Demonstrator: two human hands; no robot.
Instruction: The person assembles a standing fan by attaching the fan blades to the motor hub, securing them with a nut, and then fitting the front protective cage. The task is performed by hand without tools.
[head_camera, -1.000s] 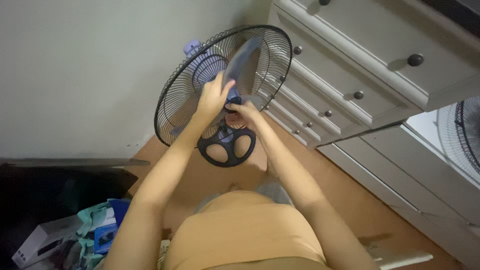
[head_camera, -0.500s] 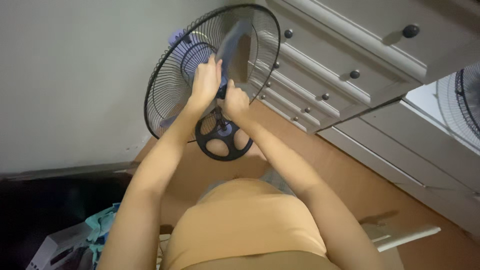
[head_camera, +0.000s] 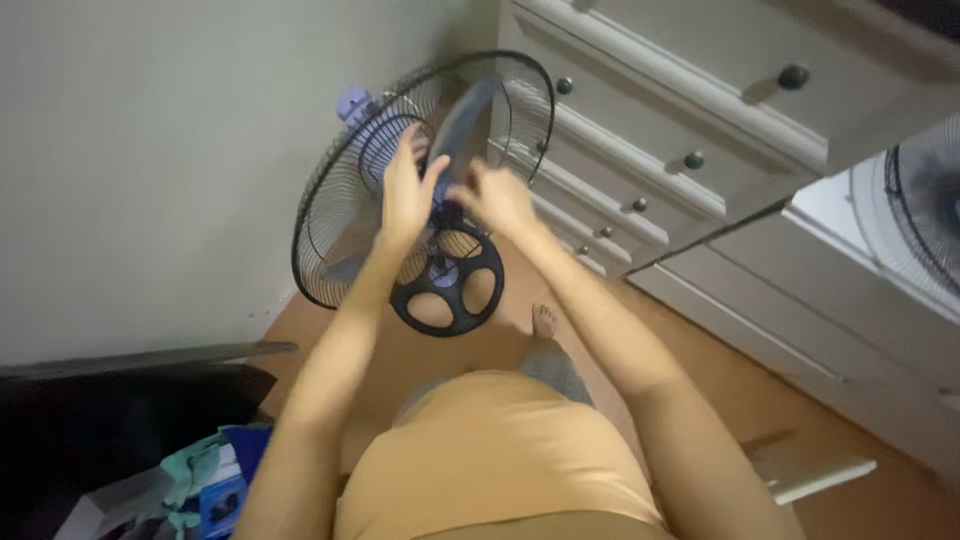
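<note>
A pedestal fan (head_camera: 420, 180) stands at upper centre of the frame, against the wall (head_camera: 150, 150) on its left and just left of a chest of drawers (head_camera: 700, 130). Its round base (head_camera: 447, 285) lies below the wire guard (head_camera: 330, 230). Boxes (head_camera: 215, 490) sit at lower left.

One camera only, worn on the person's head and tipped steeply down over the chest and both forearms. It faces the standing fan (head_camera: 425, 180), which sits near the centre of the view at arm's reach. Left of the fan is bare wall (head_camera: 150, 150); right of the fan, a white chest of drawers (head_camera: 700, 130) runs off-frame.
</note>
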